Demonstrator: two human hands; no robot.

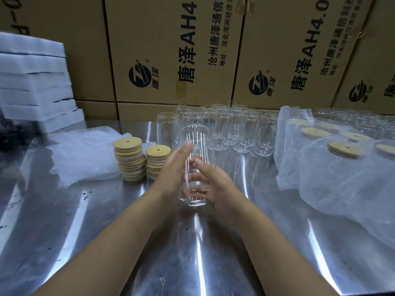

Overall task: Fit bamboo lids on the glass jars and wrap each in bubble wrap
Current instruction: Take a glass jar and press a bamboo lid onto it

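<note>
Lidding looked to be the step in hand: the glass jar [193, 144] had an open mouth, with no lid and no wrap on it. It was upright between both hands over the shiny steel tabletop [85, 221], though whether its base touched the metal or hung just clear I could not tell. The left hand [173, 169] lay against the jar's left side, its fingers [185, 148] straight and pressed together, reaching up toward the rim. The right hand [222, 189] curled round the lower half from the other side, its fingers showing through the glass. The next move, I judged, would call for freeing one hand, likely the left as the nearer, to lift the top disc from the bamboo lids [128, 159], stacked in two columns just left of the hands, and seat it square on the mouth. A sheet from the bubble wrap pile [85, 154], further left, would follow. The jar was thin, clear and smooth-walled, rounded in at shoulder and base — slippery stuff that would want a firm hold. The lids were pale flat discs, each with a small centre hole, and the wrap was soft, crinkled and cloudy. Bare jars [224, 129] clustered behind, and wrapped jars [342, 167] with lids on lay at the right.
</note>
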